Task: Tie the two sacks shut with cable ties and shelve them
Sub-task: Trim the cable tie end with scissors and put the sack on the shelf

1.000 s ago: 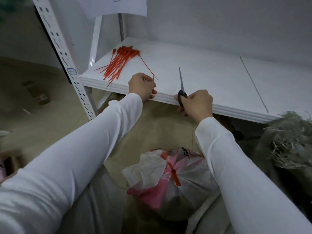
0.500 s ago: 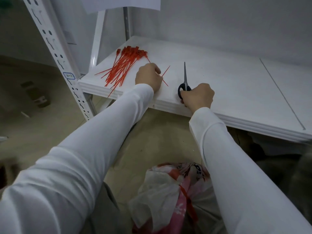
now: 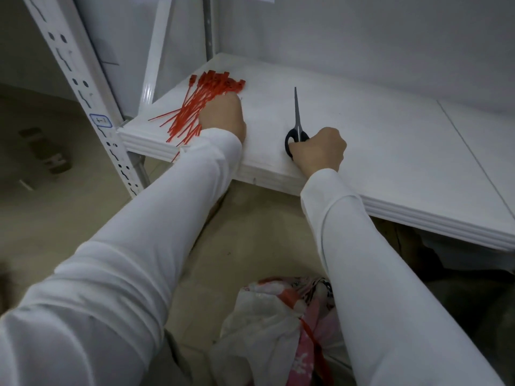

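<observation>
**Head view.** The left hand [image 3: 223,118] lies knuckles-up against the right flank of the red cable ties [image 3: 192,110] on the white shelf [image 3: 390,140]. Its fingers are hidden, so whether it pinches a tie cannot be told. The ties lie just left of this hand, the nearer of the 2. Their long axes run from the shelf's front edge toward the back. The right hand [image 3: 319,150] curls round the black handles of the scissors [image 3: 297,118], blades pointing away. 1 sack [image 3: 264,324] lies on the floor below both hands, a red band [image 3: 309,334] apparently cinching its neck.
</observation>
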The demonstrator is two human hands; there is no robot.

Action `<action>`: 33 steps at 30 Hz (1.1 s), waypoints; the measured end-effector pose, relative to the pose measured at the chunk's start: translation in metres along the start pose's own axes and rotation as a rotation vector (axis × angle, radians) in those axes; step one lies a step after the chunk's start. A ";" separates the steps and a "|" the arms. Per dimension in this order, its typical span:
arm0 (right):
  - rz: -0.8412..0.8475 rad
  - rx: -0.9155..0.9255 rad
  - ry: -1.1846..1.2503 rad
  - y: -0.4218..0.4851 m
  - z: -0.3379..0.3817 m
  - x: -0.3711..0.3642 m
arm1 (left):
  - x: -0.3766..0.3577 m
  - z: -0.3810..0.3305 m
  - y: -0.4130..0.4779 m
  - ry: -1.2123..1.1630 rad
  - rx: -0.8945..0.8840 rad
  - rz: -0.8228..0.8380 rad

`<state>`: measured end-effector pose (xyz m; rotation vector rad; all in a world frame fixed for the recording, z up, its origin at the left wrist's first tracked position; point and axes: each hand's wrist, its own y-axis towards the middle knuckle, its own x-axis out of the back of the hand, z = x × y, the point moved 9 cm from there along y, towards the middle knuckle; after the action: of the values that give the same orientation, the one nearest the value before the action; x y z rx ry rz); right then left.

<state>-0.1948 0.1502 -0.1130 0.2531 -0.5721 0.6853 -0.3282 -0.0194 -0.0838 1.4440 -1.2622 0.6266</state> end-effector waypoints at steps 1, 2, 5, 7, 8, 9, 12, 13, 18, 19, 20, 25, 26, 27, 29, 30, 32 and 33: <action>-0.006 0.007 -0.003 0.001 0.002 -0.002 | 0.002 0.010 0.002 -0.034 0.030 -0.004; -0.015 0.013 -0.003 0.002 0.003 -0.002 | 0.003 0.018 0.003 -0.095 0.056 -0.003; -0.044 0.007 0.005 0.002 0.007 -0.002 | -0.001 0.031 0.006 -0.357 0.135 0.061; -0.073 0.004 -0.021 0.001 0.007 0.001 | -0.005 0.027 0.004 -0.508 0.159 0.122; -0.093 0.006 -0.033 0.001 0.006 0.003 | -0.008 0.023 0.002 -0.565 0.166 0.152; -0.113 0.009 -0.043 0.001 0.004 0.005 | -0.012 0.019 0.000 -0.601 0.173 0.179; -0.146 0.013 -0.072 0.000 -0.002 0.010 | -0.024 0.007 -0.007 -0.621 0.181 0.249; -0.150 0.017 -0.077 0.001 -0.004 0.011 | -0.027 0.004 -0.009 -0.612 0.180 0.267; -0.129 0.011 0.002 0.002 -0.013 0.012 | -0.027 -0.001 -0.013 -0.562 0.174 0.259; -0.107 0.023 0.015 0.000 -0.013 0.012 | -0.024 -0.001 -0.013 -0.557 0.172 0.250; -0.087 0.038 0.028 -0.003 -0.012 0.014 | -0.021 -0.001 -0.014 -0.551 0.167 0.241; -0.060 0.088 0.076 -0.027 -0.020 0.035 | 0.004 -0.007 -0.027 -0.514 0.088 0.232; -0.041 0.090 0.079 -0.033 -0.022 0.039 | 0.009 -0.010 -0.034 -0.505 0.067 0.231; -0.010 0.098 0.071 -0.039 -0.026 0.042 | 0.013 -0.014 -0.042 -0.497 0.046 0.234; 0.092 0.152 0.013 -0.054 -0.030 0.046 | 0.020 -0.022 -0.060 -0.484 0.005 0.257; 0.164 0.189 -0.031 -0.065 -0.031 0.047 | 0.024 -0.026 -0.072 -0.482 -0.016 0.276; 0.322 0.265 -0.133 -0.093 -0.036 0.049 | 0.029 -0.035 -0.096 -0.489 -0.056 0.329; 0.399 0.295 -0.200 -0.107 -0.041 0.050 | 0.031 -0.039 -0.109 -0.489 -0.077 0.359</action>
<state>-0.0756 0.1121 -0.1220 0.4937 -0.7214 1.1427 -0.2090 -0.0087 -0.0854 1.3608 -1.9365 0.4617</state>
